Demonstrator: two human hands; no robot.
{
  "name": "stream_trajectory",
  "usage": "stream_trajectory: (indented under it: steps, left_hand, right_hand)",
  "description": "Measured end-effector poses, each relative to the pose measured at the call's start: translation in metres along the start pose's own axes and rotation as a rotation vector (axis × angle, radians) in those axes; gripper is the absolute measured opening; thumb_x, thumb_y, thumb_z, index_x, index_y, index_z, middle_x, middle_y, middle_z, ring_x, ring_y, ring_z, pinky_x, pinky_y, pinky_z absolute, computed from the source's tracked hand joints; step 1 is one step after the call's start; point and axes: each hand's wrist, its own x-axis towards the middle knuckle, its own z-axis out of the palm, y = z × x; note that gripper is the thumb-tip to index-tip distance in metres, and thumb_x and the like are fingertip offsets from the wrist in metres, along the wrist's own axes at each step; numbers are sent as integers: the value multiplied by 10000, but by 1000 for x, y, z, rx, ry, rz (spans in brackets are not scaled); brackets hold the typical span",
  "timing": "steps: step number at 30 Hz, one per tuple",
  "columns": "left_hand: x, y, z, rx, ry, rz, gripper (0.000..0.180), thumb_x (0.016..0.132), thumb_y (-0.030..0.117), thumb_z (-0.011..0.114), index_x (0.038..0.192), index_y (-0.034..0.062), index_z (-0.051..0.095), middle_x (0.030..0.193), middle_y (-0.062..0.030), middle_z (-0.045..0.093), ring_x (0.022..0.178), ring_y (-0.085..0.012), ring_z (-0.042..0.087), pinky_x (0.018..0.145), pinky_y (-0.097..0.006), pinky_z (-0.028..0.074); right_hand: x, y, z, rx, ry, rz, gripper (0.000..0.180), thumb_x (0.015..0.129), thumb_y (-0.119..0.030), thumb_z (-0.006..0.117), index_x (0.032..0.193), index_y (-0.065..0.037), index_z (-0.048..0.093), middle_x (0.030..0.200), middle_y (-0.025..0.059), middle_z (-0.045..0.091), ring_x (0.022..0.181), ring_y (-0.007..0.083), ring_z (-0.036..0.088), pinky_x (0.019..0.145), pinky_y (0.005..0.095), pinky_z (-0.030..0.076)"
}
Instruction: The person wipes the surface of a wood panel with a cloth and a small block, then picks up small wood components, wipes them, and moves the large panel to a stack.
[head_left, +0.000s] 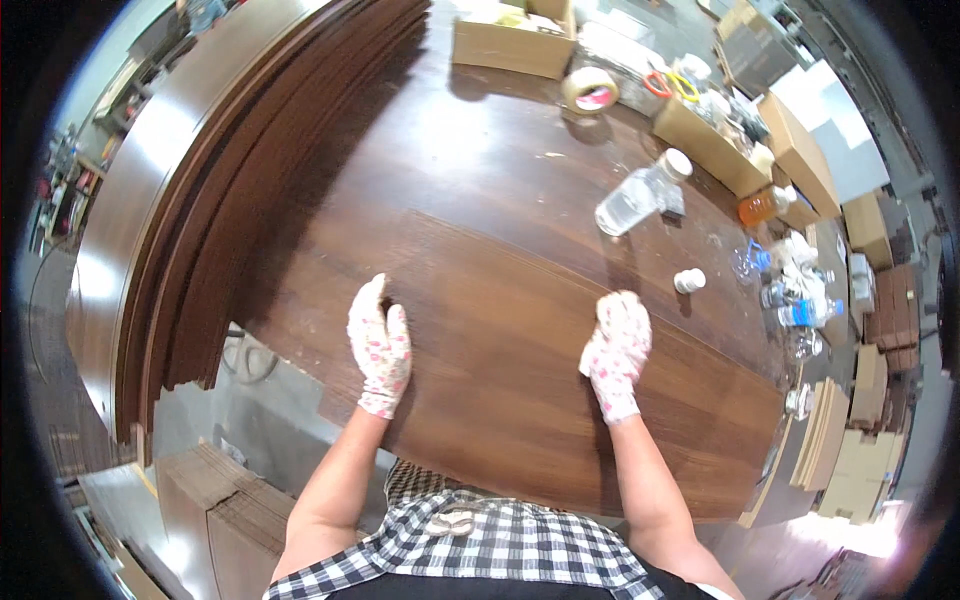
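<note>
Left hand point(380, 347), gloved, lies open and flat on the brown plank point(520, 400) at nine o'clock; right hand point(616, 352), loosely curled, presses its three o'clock side. Best keep both palms level and pressure even while aligning its edges.

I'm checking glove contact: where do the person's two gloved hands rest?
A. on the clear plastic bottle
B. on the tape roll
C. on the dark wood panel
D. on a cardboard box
C: the left hand and right hand both lie on the dark wood panel, away from the other items.
</note>
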Motion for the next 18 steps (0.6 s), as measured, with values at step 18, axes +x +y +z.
stream_trajectory:
  steps: [18]
  left_hand:
    - [-13, -56, -129, -488, 261, -407, 369, 1013, 96, 320, 1346, 2, 450, 1367, -108, 483, 1265, -193, 450, 1095, -340, 327]
  right_hand:
    - [-108, -204, -36, 787, -236, -1012, 383, 772, -191, 603, 1151, -134, 608, 1310, 126, 511, 1247, 334, 458, 1033, 496, 369]
